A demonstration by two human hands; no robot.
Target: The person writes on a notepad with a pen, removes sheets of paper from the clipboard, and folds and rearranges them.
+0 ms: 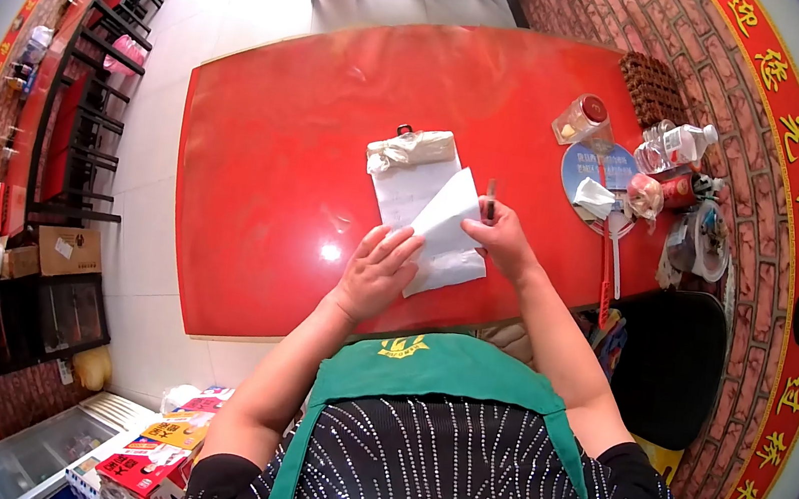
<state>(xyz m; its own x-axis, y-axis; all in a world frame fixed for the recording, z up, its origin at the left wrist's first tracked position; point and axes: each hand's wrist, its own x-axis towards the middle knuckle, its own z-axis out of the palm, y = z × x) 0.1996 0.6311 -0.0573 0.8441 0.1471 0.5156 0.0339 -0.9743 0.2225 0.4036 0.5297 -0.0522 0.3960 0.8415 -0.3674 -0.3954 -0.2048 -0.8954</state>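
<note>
A pad of white paper (397, 195) lies on the red table, its top pages folded back (412, 152) under a black clip (405, 130). My left hand (379, 269) rests flat on the pad's lower left side, fingers stretched out. One white sheet (452, 214) is raised at a slant from the pad. At its right edge is my right hand (505, 237), closed around a dark pen (490, 204) that points up. The right thumb touches the sheet; the other fingertips are partly hidden.
On the red table's (267, 182) right side are a lidded jar (583, 120), a round blue board (580, 177), a plastic bottle (677, 148), a red fly swatter (605, 277) and a brown woven mat (653, 89). A dark chair (678, 357) stands at the right, beside a brick wall (752, 296).
</note>
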